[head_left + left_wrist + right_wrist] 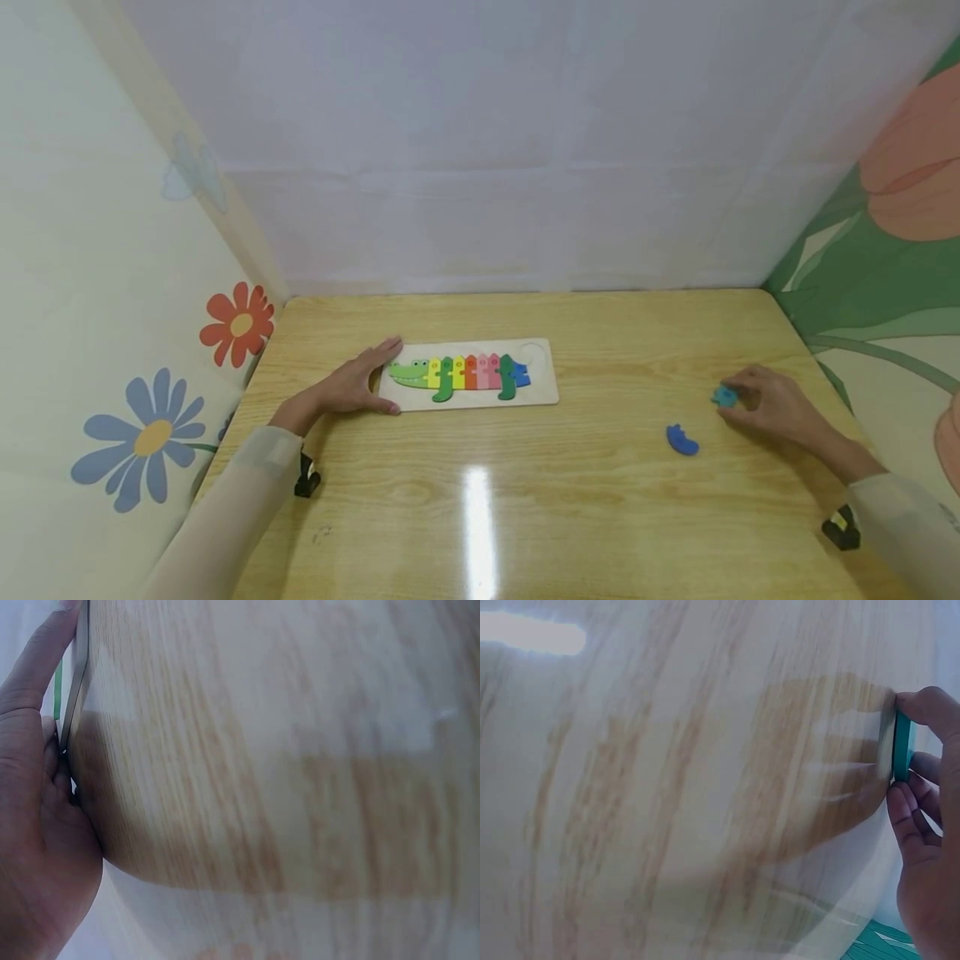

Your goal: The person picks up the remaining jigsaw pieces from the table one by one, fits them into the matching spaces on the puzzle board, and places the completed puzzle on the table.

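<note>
A pale wooden puzzle board (551, 379) lies on the table, bearing a crocodile of colored pieces, from a green head (408, 375) at the left to a blue piece (521, 375) at the right. My left hand (351, 383) holds the board's left end, thumb at the near corner and fingers at the far one. In the left wrist view the thumb (34, 667) lies along the board's edge. Far to the right, my right hand (772, 404) pinches a teal puzzle piece (725, 396) by its edges, low over the table. A curved blue puzzle piece (682, 440) lies nearby.
The wooden table (600, 508) ends at a pale cloth backdrop (487, 225). Side panels with printed flowers stand left and right. A curved empty recess (537, 353) shows at the board's right end.
</note>
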A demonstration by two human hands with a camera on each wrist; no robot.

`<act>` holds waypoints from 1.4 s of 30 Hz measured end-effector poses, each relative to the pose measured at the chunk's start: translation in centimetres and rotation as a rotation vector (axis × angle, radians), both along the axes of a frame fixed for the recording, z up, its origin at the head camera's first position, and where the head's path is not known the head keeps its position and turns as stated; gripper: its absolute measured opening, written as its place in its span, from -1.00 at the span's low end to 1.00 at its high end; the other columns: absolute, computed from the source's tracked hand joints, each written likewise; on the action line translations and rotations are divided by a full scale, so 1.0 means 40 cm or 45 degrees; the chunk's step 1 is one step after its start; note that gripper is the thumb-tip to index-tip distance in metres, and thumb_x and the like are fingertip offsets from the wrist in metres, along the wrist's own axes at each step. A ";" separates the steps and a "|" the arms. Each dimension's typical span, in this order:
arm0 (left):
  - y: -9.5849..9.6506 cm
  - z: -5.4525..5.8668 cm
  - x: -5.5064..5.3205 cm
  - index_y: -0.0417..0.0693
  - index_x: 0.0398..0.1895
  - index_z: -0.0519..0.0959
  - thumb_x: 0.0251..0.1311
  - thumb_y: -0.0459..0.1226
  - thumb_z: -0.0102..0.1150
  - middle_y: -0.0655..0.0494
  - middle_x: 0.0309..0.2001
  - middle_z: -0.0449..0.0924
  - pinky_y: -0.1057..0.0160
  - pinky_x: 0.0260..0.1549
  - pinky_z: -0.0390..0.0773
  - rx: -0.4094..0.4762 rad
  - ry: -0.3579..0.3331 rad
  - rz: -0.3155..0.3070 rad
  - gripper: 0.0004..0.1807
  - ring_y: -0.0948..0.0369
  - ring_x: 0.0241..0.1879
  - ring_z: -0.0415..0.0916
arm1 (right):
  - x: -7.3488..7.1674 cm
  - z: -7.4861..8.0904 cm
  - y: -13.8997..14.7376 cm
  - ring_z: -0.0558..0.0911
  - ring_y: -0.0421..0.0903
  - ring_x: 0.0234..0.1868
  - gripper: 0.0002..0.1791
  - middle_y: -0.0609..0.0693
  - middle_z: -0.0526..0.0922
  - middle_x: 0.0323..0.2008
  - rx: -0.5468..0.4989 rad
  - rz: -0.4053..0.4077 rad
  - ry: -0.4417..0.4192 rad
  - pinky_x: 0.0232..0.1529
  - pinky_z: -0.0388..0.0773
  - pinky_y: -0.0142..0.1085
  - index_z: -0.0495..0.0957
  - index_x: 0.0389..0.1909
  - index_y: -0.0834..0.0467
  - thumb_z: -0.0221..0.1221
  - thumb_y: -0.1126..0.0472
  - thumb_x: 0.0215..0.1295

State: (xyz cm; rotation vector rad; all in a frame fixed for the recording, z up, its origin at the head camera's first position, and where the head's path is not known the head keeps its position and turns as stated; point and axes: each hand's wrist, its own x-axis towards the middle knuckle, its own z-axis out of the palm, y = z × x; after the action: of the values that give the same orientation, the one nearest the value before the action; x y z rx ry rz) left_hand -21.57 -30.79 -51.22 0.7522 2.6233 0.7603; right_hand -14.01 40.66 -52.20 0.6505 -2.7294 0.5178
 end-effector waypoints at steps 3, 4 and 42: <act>0.001 -0.003 -0.001 -0.21 0.72 -0.03 0.07 0.09 0.62 -0.16 0.73 -0.17 -0.28 0.63 -0.19 0.005 0.004 -0.006 0.34 -0.18 0.70 -0.23 | 0.000 0.002 0.000 0.71 0.16 -0.25 -0.47 0.10 0.72 -0.23 0.008 0.009 0.009 -0.26 0.70 -0.10 0.79 -0.15 0.28 0.68 0.24 -0.25; 0.001 -0.004 -0.001 -0.22 0.72 -0.03 0.07 0.09 0.62 -0.16 0.73 -0.17 -0.28 0.63 -0.19 0.006 0.006 -0.007 0.34 -0.18 0.70 -0.23 | 0.000 0.003 0.000 0.71 0.15 -0.25 -0.47 0.09 0.72 -0.23 0.012 0.009 0.008 -0.26 0.70 -0.09 0.79 -0.15 0.28 0.68 0.24 -0.25; -0.002 -0.010 -0.003 -0.21 0.72 -0.02 0.06 0.09 0.63 -0.14 0.73 -0.15 -0.27 0.63 -0.19 0.007 0.018 -0.003 0.34 -0.16 0.70 -0.21 | -0.059 0.048 -0.055 0.71 0.10 -0.25 -0.46 0.10 0.72 -0.20 -0.016 0.114 0.042 -0.28 0.71 -0.15 0.78 -0.16 0.30 0.69 0.31 -0.30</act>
State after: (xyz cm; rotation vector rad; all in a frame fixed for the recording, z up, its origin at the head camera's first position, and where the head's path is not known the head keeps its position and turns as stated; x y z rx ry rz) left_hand -21.68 -30.88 -51.62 0.7645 2.6336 0.7643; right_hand -16.37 38.46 -50.29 0.7739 -2.6738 0.5401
